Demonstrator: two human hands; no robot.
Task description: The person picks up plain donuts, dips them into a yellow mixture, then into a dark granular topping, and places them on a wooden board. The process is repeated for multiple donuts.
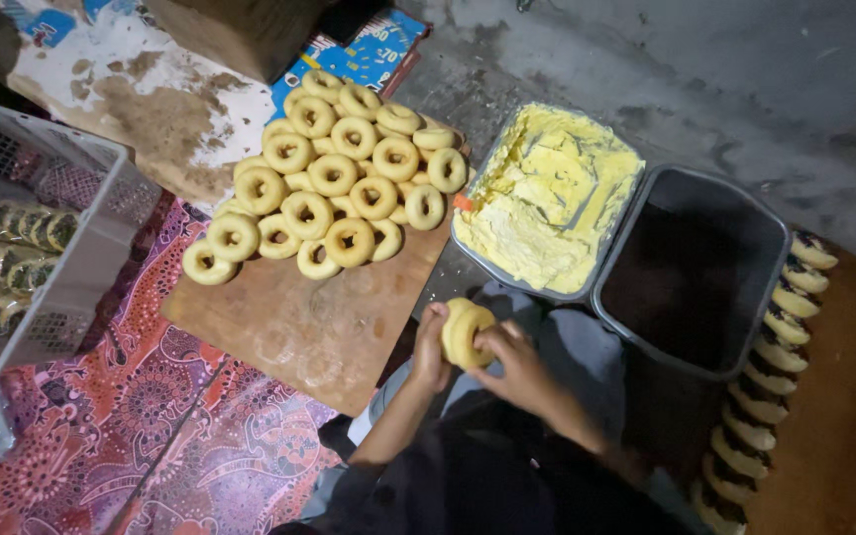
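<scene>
Left hand [431, 349] and right hand [519, 369] fingers clamped on split donut [467, 331] above lap. Hard squeeze may crack halves; loose grip may drop it beside cream tub [547, 198].

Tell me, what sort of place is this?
Probably a small home doughnut-making spot on the floor: plain doughnuts piled on a wooden board, a tub of yellow cream, and filled ones lined up.

The bare lower part of the wooden board [319, 332] lies open just beside the left hand [430, 349], while its upper half is blocked by a heap of ring doughnuts [329, 173]. Ahead of the right hand [519, 369], the tub of yellow cream [547, 193] and the dark tub [691, 267] stand touching side by side. A row of filled doughnuts [770, 372] lines the right, and a white basket [42, 238] closes the left.
</scene>
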